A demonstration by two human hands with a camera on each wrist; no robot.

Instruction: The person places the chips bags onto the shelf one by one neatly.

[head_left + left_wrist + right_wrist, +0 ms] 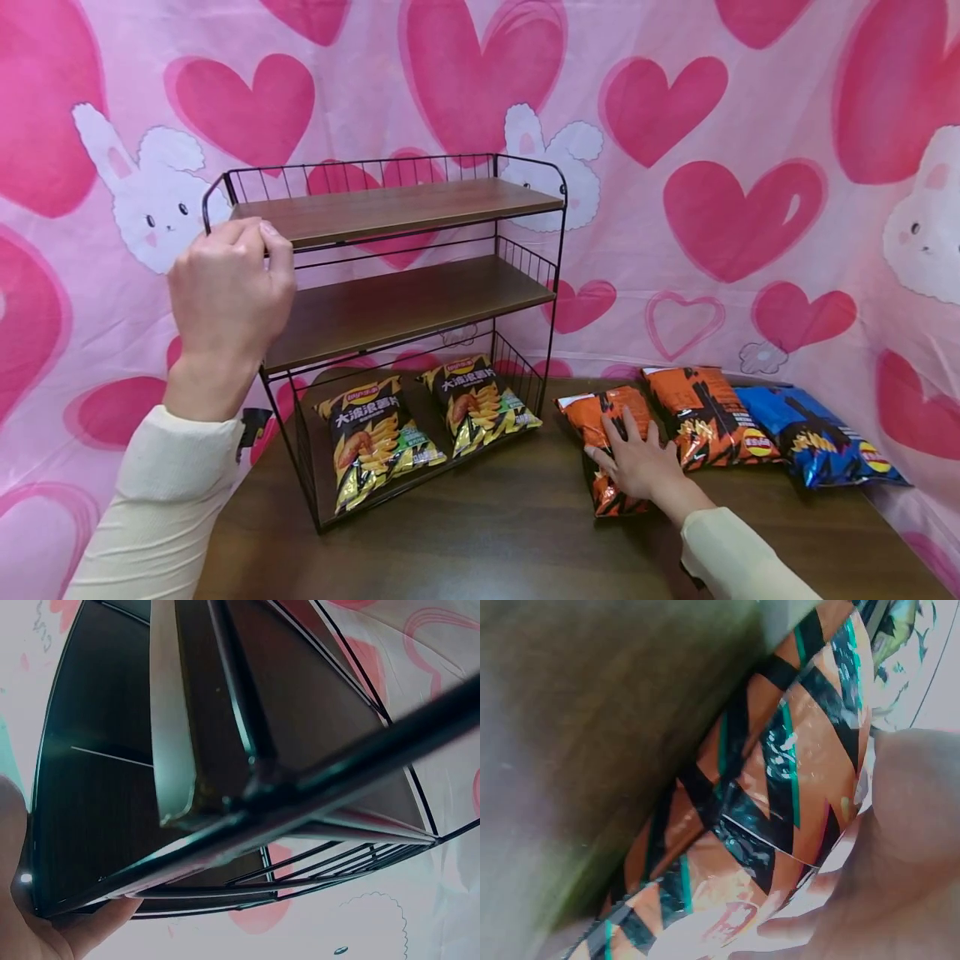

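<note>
A black wire rack (558, 250) with brown wooden shelves stands on the table. My left hand (234, 304) is curled in a fist at the rack's upper left front, gripping its frame. In the left wrist view, part of that hand (82, 930) shows against a dark metal bar. To the right of the rack, my right hand (641, 467) lies with spread fingers on an orange chip bag (596, 408). The right wrist view shows this bag's striped black-and-orange side (780, 765) with the fingers along its edge.
Two yellow-and-black chip bags (378, 433) (476, 404) lean side by side on the rack's bottom shelf. A second orange bag (708, 417) and a blue bag (817, 433) lie to the right on the brown table (480, 542). Behind hangs a pink heart-patterned cloth (750, 108).
</note>
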